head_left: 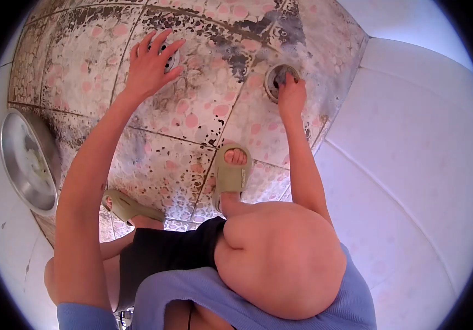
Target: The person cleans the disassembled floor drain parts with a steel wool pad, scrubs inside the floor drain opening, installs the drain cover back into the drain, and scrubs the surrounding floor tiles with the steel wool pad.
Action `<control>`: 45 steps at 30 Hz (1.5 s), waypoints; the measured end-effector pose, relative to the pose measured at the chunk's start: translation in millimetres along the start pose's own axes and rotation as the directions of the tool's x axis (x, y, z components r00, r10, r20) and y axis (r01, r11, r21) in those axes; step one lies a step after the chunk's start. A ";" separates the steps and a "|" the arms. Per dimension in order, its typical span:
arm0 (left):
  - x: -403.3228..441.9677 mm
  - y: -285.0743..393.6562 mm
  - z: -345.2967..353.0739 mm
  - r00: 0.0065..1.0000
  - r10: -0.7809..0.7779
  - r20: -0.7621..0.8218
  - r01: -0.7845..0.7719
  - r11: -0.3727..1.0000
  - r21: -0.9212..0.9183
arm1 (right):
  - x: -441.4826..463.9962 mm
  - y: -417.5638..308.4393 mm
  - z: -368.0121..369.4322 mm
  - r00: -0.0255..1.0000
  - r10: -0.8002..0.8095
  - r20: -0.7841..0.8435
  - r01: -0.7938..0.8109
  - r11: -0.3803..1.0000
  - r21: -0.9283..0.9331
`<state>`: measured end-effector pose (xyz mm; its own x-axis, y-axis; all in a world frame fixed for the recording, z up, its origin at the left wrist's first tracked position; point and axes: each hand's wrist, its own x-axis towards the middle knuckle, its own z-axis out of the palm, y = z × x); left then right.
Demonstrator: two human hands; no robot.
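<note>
On the stained, pink-spotted tile floor, my left hand is spread with its fingers apart, over a round drain cover with holes. The palm hides part of that cover. To the right, my right hand reaches to a round drain opening. Its fingers are closed on something small and dark grey at the opening, too small to identify. The inside of the opening looks dark, and the fingers cover its right part.
A metal basin leans tilted at the left wall, with some residue inside. My feet in green slippers stand on the tiles below the hands. A white wall bounds the floor on the right.
</note>
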<state>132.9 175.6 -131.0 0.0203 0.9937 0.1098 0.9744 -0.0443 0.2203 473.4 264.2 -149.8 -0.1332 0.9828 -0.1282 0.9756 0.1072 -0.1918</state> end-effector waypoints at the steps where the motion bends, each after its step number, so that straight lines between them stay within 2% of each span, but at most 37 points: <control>1: -0.5 1.6 -0.3 1.000 0.000 0.010 0.000 1.000 -0.001 | 6.7 2.7 1.2 1.000 -0.018 -0.014 0.019 0.999 0.034; 4: 0.5 -0.2 -0.6 1.000 0.000 0.009 0.000 1.000 0.015 | 11.9 -1.9 14.2 0.995 -0.006 -0.098 0.011 0.999 0.047; 7: 0.3 0.0 1.4 1.000 0.013 -0.021 -0.013 1.000 0.019 | 19.2 -3.0 21.1 0.997 -0.041 -0.061 0.041 0.999 0.011; 10: -0.6 0.6 1.0 1.000 0.018 -0.008 -0.018 1.000 0.012 | 18.5 5.0 15.8 0.990 -0.137 -0.036 0.140 0.982 0.125; 12: 1.2 0.7 -0.2 1.000 0.008 0.030 -0.009 1.000 0.028 | 18.4 8.5 8.8 0.945 -0.326 0.021 0.326 0.945 -0.006; 13: 2.4 0.4 -0.1 1.000 0.005 0.017 -0.006 1.000 0.023 | 21.6 7.6 4.7 0.907 -0.418 0.057 0.421 0.904 -0.068; 16: 2.0 2.1 1.4 1.000 -0.001 0.001 0.001 1.000 0.020 | 28.1 5.3 -5.7 0.744 -0.616 0.261 0.654 0.750 -0.096; 19: 3.4 1.5 -0.4 1.000 -0.006 0.019 0.005 0.999 0.033 | 29.1 14.0 -22.5 0.485 -0.762 0.429 0.855 0.516 -0.050; 22: 1.9 3.6 -2.3 0.999 -0.015 0.035 0.014 1.000 0.024 | 27.7 35.4 -39.6 0.365 -0.836 0.411 0.921 0.389 -0.026; 25: 3.0 2.3 -2.0 0.999 -0.022 0.030 0.021 0.999 0.033 | 30.1 48.7 -47.2 0.382 -0.799 0.465 0.922 0.362 -0.135; 28: 1.8 2.5 -0.4 0.999 -0.031 0.025 0.030 0.999 0.042 | 32.2 54.2 -62.8 0.529 -0.770 0.357 0.846 0.444 -0.297; 31: 1.4 2.2 1.8 1.000 -0.021 0.018 0.020 0.999 0.047 | 31.4 42.4 -71.2 0.661 -0.747 0.071 0.738 0.629 -0.246; 34: 1.8 2.4 0.2 0.999 -0.019 0.031 0.017 0.998 0.053 | 47.0 32.2 -56.1 0.696 -0.716 0.052 0.717 0.688 -0.114; 37: 1.2 2.4 -0.7 1.000 -0.014 0.020 0.013 0.999 0.046 | 48.4 24.9 -31.7 0.666 -0.700 0.257 0.736 0.561 -0.379; 40: 2.0 4.4 -0.3 1.000 -0.017 0.014 0.017 0.999 0.031 | 42.6 24.7 -26.3 0.749 -0.554 0.364 0.654 0.525 -0.545; 45: -0.3 2.4 2.6 1.000 -0.012 -0.024 0.013 1.000 0.023 | 40.3 32.4 -41.1 0.669 -0.705 0.237 0.721 0.537 -0.437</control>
<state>135.8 175.5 -133.1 0.0028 0.9914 0.1307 0.9795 -0.0291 0.1992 506.8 313.5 -121.2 -0.8179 0.5459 -0.1816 0.5044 0.8323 0.2301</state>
